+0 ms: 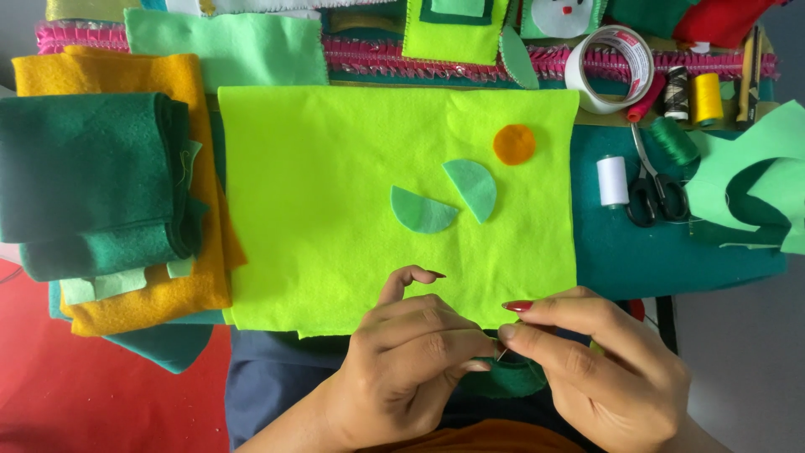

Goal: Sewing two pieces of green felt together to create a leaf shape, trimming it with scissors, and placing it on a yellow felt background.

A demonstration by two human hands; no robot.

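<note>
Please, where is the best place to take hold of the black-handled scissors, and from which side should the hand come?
Probably by the black handle loops of the scissors, coming from the near side. They lie flat on the teal felt, loops toward the person, blades pointing away toward the green thread spool, so the handles are easiest to reach.

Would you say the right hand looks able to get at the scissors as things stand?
Probably yes. The scissors lie open to view on the teal felt, up and right of the right hand, with nothing between. But that hand pinches a needle with the left hand.
</note>
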